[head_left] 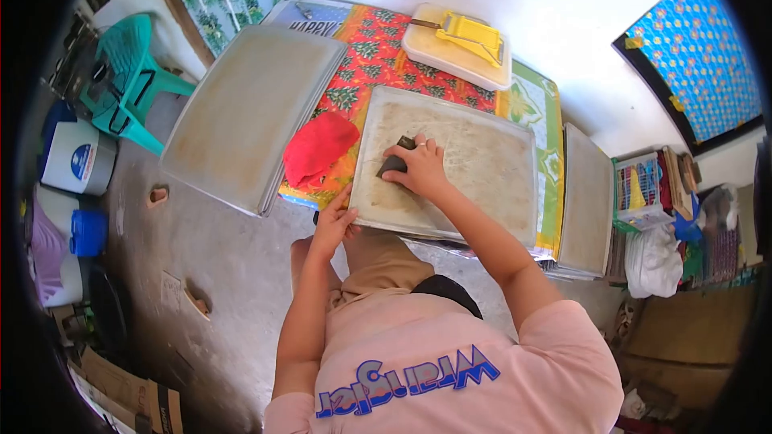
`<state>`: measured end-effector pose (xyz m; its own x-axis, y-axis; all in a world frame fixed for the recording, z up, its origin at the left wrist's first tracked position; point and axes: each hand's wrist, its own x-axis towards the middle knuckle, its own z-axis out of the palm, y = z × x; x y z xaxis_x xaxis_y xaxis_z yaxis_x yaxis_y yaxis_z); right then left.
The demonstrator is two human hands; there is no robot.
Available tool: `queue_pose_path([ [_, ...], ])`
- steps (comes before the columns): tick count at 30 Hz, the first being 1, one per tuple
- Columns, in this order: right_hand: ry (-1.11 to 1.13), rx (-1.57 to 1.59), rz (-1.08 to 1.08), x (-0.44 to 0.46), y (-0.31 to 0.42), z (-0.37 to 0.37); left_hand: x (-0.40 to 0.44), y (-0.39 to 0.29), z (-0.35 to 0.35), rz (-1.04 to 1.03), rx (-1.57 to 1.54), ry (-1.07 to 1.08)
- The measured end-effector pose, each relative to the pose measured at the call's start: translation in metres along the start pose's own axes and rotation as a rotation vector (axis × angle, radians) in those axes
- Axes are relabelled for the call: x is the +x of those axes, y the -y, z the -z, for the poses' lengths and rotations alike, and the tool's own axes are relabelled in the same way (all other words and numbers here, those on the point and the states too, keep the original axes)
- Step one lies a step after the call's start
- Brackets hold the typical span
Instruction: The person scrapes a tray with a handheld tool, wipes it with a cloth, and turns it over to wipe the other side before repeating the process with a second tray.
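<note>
A shallow metal tray with a stained, pale surface lies on the table in front of me. Inside it, toward the left, my right hand is closed around a small dark block pressed to the tray's surface. My left hand is at the tray's lower left corner, fingers on the rim. Just left of the tray is a bunched red cloth.
Large flat trays are stacked at the left, and more stand at the right. A white container with a yellow rack is at the back. A green chair stands far left.
</note>
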<state>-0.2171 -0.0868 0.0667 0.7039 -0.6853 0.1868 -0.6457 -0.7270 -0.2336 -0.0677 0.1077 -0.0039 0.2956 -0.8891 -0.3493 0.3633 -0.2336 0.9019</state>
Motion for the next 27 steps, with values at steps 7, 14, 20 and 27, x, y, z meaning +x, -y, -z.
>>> queue_pose_path([
  [7,-0.277,0.017,-0.528,-0.011,-0.102,0.028,-0.002,-0.002,-0.001,-0.009,-0.019,-0.014],
  [14,-0.120,-0.182,-0.626,-0.022,-0.157,0.049,-0.002,-0.004,0.001,0.011,-0.020,-0.010],
  [20,-0.097,-0.192,-0.317,-0.032,-0.120,0.040,-0.001,0.000,0.000,-0.009,-0.037,-0.017],
  [27,-0.056,-0.197,-0.322,-0.039,-0.101,0.044,-0.004,-0.007,-0.003,0.013,-0.041,-0.019],
])
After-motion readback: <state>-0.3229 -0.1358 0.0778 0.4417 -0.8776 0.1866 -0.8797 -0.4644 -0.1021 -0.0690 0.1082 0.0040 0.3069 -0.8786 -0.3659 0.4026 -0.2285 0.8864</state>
